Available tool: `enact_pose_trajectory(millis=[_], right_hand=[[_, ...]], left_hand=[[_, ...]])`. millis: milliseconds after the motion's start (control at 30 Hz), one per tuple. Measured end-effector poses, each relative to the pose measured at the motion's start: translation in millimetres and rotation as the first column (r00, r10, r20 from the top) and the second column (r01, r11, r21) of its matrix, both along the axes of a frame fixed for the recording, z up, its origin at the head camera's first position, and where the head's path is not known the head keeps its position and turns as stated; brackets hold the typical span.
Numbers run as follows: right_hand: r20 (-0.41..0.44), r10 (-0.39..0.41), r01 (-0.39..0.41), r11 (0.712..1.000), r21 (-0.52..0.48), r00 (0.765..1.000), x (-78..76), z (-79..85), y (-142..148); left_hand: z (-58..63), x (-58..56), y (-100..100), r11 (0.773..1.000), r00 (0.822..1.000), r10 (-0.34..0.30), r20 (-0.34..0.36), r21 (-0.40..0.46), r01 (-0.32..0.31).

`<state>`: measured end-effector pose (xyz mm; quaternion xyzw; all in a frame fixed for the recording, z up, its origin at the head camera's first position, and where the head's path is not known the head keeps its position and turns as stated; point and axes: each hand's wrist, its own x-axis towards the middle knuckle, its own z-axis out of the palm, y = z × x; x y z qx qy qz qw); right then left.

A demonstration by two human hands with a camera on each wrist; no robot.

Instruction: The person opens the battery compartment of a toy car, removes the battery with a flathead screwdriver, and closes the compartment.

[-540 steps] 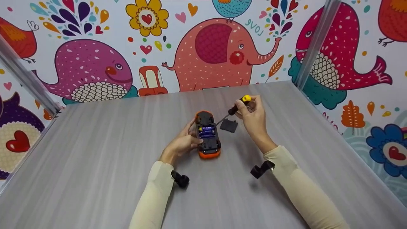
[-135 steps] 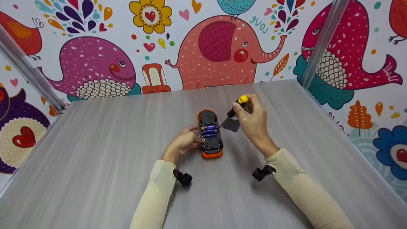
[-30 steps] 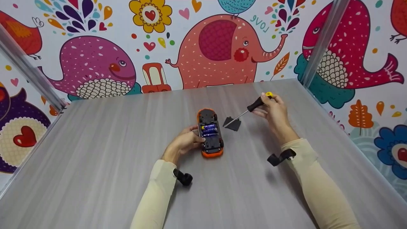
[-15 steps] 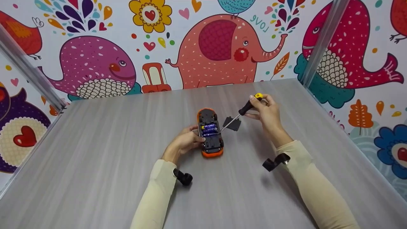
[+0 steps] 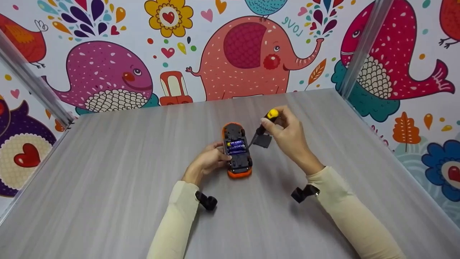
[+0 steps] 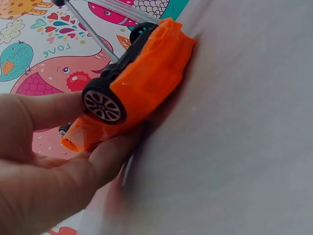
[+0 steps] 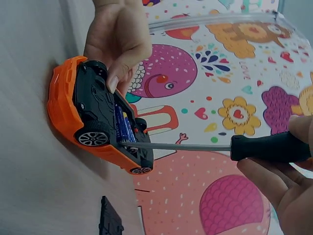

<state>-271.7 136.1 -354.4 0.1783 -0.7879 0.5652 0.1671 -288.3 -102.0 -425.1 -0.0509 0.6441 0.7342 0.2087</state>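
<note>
Right hand [image 5: 289, 133] swung leftward, fingers round screwdriver [image 5: 260, 130]; left hand [image 5: 206, 162] fingers pinch upturned toy car [image 5: 239, 162], presumably steadying it, batteries [image 5: 236, 147] exposed.

A grey wood-grained tabletop [image 5: 125, 187] runs back to a white wall covering [image 5: 133, 28] printed with cartoon animals. At the centre stands a salmon-coloured elephant [image 5: 215, 77] with a magenta ear, a blue bird [image 5: 266, 7] perched on its back and an orange leaf [image 5: 317, 75] below its raised trunk. To its left are a purple whale [image 5: 100, 68] with a scaly cream belly and, higher up, a yellow flower [image 5: 153, 17] around a red heart. A crimson whale [image 5: 393, 54] and a blue flower [image 5: 433, 174] decorate the right side. Shiny corner strips [image 5: 363, 54] slant up both back corners.
</note>
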Motion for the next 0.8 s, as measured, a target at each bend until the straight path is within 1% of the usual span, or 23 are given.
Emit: enact_pose_trajectory(millis=[167,233,267,333,500,600,800], right_hand=[[-0.127,0.036,-0.018,0.99,0.14,0.991,8.5,2.0,-7],[-0.142,0.056,-0.034,0.987,0.155,0.988,8.5,1.7,-7],[-0.141,0.06,-0.039,0.989,0.146,0.988,8.0,1.4,-7],[-0.119,0.058,-0.046,0.993,0.105,0.991,5.7,0.3,-6],[-0.018,0.028,-0.028,0.999,-0.027,0.999,-1.7,-4.1,-1],[0.029,0.011,-0.009,0.997,-0.076,1.0,-4.7,-7.1,0],[0.087,-0.009,0.021,0.989,-0.145,0.996,-6.9,-10.7,2]], left_hand=[[-0.5,-0.3,0,1.0,1.0,-0.007,-0.006,0.0,0.007],[-1.5,-0.6,0,1.0,1.0,-0.009,-0.007,0.003,0.009],[-1.9,-0.6,0,1.0,1.0,-0.01,-0.01,0.003,0.01],[-2.9,-0.6,-1,1.0,1.0,-0.009,-0.014,0.008,0.009],[-5.0,-0.1,-2,1.0,1.0,-0.01,-0.021,0.022,0.01],[-4.5,-0.3,-2,1.0,1.0,-0.008,-0.018,0.016,0.009],[-3.8,-1.2,-1,1.0,1.0,-0.002,-0.007,-0.011,0.002]])
